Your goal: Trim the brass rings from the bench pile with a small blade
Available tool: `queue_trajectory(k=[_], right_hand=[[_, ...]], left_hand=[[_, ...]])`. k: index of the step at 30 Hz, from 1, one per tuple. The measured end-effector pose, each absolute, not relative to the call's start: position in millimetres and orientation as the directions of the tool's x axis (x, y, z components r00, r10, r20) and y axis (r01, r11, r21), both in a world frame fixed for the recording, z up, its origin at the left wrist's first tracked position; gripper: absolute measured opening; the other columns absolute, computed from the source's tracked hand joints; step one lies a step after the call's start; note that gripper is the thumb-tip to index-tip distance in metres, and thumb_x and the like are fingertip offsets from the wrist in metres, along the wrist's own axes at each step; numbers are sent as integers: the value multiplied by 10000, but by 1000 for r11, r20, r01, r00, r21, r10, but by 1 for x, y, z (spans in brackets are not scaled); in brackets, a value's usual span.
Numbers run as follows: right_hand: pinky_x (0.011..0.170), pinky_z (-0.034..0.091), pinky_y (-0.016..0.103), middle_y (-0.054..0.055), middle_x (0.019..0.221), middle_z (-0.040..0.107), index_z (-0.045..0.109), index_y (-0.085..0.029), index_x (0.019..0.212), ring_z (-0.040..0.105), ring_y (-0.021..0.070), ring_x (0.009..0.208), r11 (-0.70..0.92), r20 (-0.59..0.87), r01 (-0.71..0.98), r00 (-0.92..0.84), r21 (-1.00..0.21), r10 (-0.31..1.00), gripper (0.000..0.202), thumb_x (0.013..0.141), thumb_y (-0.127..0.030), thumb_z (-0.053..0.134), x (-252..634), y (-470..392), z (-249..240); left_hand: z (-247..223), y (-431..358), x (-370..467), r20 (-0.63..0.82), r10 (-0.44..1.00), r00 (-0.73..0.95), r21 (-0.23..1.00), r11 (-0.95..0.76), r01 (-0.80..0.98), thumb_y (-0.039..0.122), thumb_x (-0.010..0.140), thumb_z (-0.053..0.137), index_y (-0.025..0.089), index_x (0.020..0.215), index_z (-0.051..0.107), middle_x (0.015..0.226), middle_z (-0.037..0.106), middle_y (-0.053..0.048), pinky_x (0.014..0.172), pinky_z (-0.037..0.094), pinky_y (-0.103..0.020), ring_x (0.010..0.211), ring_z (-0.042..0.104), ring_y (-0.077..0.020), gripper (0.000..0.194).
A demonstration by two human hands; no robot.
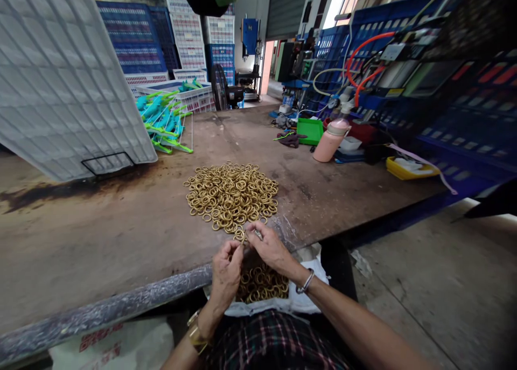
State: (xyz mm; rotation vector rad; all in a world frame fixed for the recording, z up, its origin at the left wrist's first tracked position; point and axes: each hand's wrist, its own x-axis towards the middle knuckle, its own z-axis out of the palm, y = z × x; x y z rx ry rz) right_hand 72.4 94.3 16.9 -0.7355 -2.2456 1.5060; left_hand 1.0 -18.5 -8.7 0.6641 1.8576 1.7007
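Observation:
A heap of brass-coloured rings (234, 192) lies on the brown table in front of me. At its near edge, by the table's front, my two hands almost meet. My left hand (226, 267) is closed, thumb and fingertips pinched together, with a ring seemingly at the tips. My right hand (266, 243) pinches at a ring beside the nearest rings of the heap; its fingers partly hide it. Below both hands, a white sack (309, 284) on my lap holds more of the same rings (264, 284).
A white ribbed crate (81, 79) stands tilted at the left, beside turquoise and green toy-like pieces (165, 119). A pink bottle (332, 141), a green tray (310, 131) and a yellow dish (410, 168) sit at the right. A black fan (220, 87) stands beyond the table (121, 241).

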Motion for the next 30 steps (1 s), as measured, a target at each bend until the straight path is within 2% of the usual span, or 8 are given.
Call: queue_trajectory(k=[4, 7, 11, 19, 22, 25, 27, 30], right_hand=[[514, 280, 195, -50, 596, 444, 530, -162, 674, 374, 82, 563, 407, 29, 215, -855, -888, 517, 152, 767, -267, 472, 72, 95, 20], [506, 277, 190, -55, 567, 418, 504, -163, 638, 366, 79, 550, 351, 0, 232, -835, -907, 550, 165, 767, -260, 467, 71, 94, 17], [514, 300, 192, -48, 561, 455, 486, -170, 644, 400, 86, 552, 281, -37, 234, -825, -931, 564, 217, 797, -321, 453, 72, 93, 14], [538, 335, 197, -36, 571, 492, 478, -169, 637, 439, 89, 549, 251, -16, 180, -840, -951, 542, 255, 835, -311, 400, 75, 97, 10], [550, 325, 201, -26, 589, 507, 508, -168, 666, 442, 91, 557, 396, 50, 207, -835, -895, 548, 257, 853, -273, 367, 78, 101, 7], [559, 306, 208, -17, 608, 523, 537, -175, 726, 439, 100, 565, 608, 115, 199, -892, -769, 438, 175, 827, -203, 397, 84, 102, 2], [568, 298, 219, -4, 632, 546, 549, -176, 759, 447, 110, 575, 707, 107, 208, -922, -675, 373, 124, 774, -148, 429, 88, 102, -2], [579, 288, 234, 22, 688, 587, 561, -172, 803, 481, 131, 608, 786, 53, 258, -937, -562, 345, 175, 704, -99, 437, 91, 102, -4]], left_hand=[[-3, -19, 3, -3, 681, -732, 994, 80, 71, 330, 757, 543, 160, 690, 581, 561, 471, 36, 500, 321, -200, 528, 416, -93, 186], [-2, -18, 5, -147, 712, -687, 989, 87, -121, 406, 759, 541, 164, 740, 557, 550, 450, 51, 434, 286, -182, 466, 386, -71, 244], [-2, -17, 7, -344, 753, -561, 905, 108, -411, 486, 730, 557, 175, 815, 517, 561, 457, 62, 359, 214, -149, 402, 362, -44, 325], [6, -16, 8, -340, 776, -532, 882, 66, -467, 449, 717, 586, 172, 736, 478, 542, 454, 72, 352, 207, -131, 395, 349, -28, 298], [5, -15, 8, -336, 770, -542, 891, 74, -448, 451, 725, 577, 176, 732, 475, 551, 462, 70, 354, 212, -132, 399, 355, -29, 293], [3, -14, 9, -323, 761, -562, 912, 90, -401, 463, 733, 564, 178, 725, 475, 556, 462, 68, 357, 219, -137, 403, 361, -33, 298], [3, -13, 9, -314, 757, -573, 925, 109, -363, 468, 739, 554, 178, 724, 475, 556, 461, 65, 361, 224, -140, 406, 365, -36, 301], [3, -12, 10, -301, 751, -588, 942, 138, -307, 474, 745, 540, 177, 719, 474, 553, 463, 59, 376, 242, -146, 417, 373, -42, 306]])
